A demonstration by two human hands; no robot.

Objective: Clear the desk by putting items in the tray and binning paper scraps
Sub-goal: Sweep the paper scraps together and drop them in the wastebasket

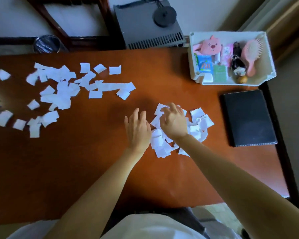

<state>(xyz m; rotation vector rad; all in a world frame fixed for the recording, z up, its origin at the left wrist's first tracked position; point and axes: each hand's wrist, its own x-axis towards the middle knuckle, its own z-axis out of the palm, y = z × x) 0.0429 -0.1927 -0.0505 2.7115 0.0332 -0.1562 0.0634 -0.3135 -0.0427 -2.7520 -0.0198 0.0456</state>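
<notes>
Shirt front (154,228), white, fills btm edge; both forearms reach fwd from it over tabletop (93,161).

L hand (139,128): palm down, fingers straight & slightly spread, holding nothing, set against left flank of scrap pile (197,112). Reads as a wall so bits don't slide off sideways.

R hand (173,121): on top of pile, fingers curled down into the paper, bunching scraps. How much is actually held, can't tell.

Pile posn: centre-right on tabletop, between L hand and black notebook (248,118), apart from notebook. Heaped, not flat; roughly round, slightly longer near–far.

Other loose scraps (64,99) lie well apart at left, flat, in a band w/ long axis left–right.

Bin (45,44) stands beyond far-left edge of tabletop, mouth up, dark liner; nearer the loose band than the pile.

Tray (270,56) at far-right corner holds small items, incl. pink hairbrush (252,54), handle pointing toward near side.

Judgement: heaping first = fewer trips to bin. Left band not yet gathered; notebook prob. not yet dealt with.
</notes>
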